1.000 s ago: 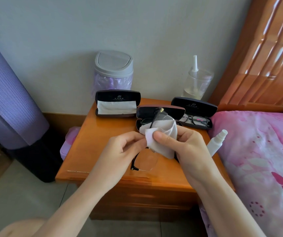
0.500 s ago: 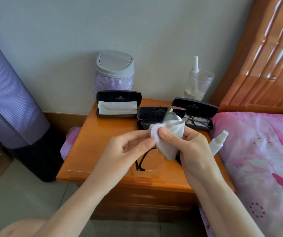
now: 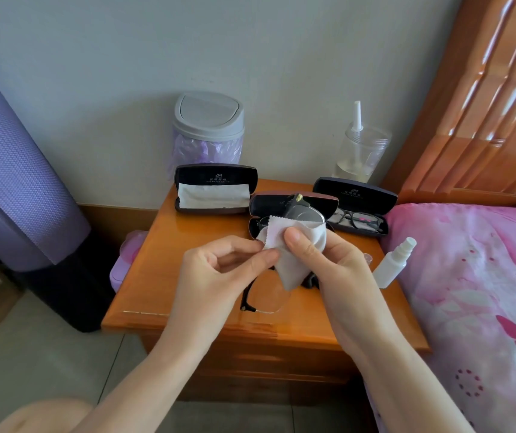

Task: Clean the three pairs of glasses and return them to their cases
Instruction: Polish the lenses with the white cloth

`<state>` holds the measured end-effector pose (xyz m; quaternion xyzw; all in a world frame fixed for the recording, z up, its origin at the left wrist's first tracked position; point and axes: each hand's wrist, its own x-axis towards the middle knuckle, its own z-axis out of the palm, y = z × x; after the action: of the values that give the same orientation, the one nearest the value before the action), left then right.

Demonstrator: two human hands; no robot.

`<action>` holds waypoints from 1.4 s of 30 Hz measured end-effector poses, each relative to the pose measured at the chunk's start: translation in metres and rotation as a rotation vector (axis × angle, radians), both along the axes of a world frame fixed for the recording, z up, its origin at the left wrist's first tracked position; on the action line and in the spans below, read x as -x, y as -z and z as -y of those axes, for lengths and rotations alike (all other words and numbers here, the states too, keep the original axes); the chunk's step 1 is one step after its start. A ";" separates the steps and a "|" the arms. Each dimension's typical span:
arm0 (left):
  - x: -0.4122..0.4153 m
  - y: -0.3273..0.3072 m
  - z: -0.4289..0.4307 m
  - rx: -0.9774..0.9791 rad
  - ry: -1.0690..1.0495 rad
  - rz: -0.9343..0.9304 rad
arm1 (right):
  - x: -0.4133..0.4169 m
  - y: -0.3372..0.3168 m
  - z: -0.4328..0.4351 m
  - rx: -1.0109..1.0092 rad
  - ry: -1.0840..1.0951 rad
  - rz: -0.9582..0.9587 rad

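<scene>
Over the wooden nightstand (image 3: 163, 245) I hold a pair of black half-rim glasses (image 3: 266, 295) upright, one lens above the other. My left hand (image 3: 219, 273) pinches the frame near the bridge. My right hand (image 3: 328, 260) pinches a white cleaning cloth (image 3: 284, 245) around the upper lens. Three black cases stand open at the back: the left case (image 3: 216, 189) holds only a white cloth, the middle case (image 3: 294, 203) holds a pair partly hidden behind the cloth, and the right case (image 3: 356, 207) holds black-framed glasses (image 3: 356, 220).
A small white spray bottle (image 3: 394, 264) stands at the nightstand's right edge beside the pink bed (image 3: 469, 292). A grey-lidded bin (image 3: 208, 129) and a clear jar (image 3: 359, 151) stand by the wall. A purple rolled mat (image 3: 10, 170) leans at the left.
My right thumb and the cloth have slid over the upper lens, and a corner of the cloth now sticks up to the left. Both hands otherwise stay in place.
</scene>
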<state>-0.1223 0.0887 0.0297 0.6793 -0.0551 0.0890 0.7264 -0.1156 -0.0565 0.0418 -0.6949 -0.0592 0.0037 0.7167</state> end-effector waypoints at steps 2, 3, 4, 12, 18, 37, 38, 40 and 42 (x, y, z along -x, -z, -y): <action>0.001 0.000 0.000 0.012 -0.012 -0.010 | 0.000 0.000 0.000 0.043 0.002 -0.007; 0.001 0.000 0.000 0.014 -0.011 -0.008 | 0.000 0.000 0.000 0.053 0.005 -0.012; 0.001 -0.001 0.001 0.020 -0.010 -0.005 | 0.000 0.000 0.000 0.054 0.010 -0.013; 0.002 -0.003 0.002 0.029 -0.020 0.017 | 0.001 0.003 0.002 0.034 0.064 0.035; 0.000 -0.003 -0.001 0.011 -0.041 0.032 | 0.003 0.001 0.001 -0.018 0.002 0.008; 0.003 -0.002 0.004 -0.111 0.095 0.029 | 0.003 0.009 -0.008 -0.185 0.209 -0.025; 0.004 -0.002 0.004 -0.063 0.104 0.001 | 0.003 0.009 -0.009 -0.183 0.212 -0.023; 0.004 -0.002 0.006 0.026 0.110 -0.051 | 0.005 0.010 -0.009 -0.176 0.220 -0.013; 0.004 -0.002 0.006 0.063 0.107 -0.073 | 0.006 0.010 -0.009 -0.167 0.214 0.000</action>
<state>-0.1259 0.0830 0.0317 0.6551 -0.0620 0.0269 0.7526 -0.1214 -0.0470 0.0320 -0.6352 0.0153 -0.0778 0.7682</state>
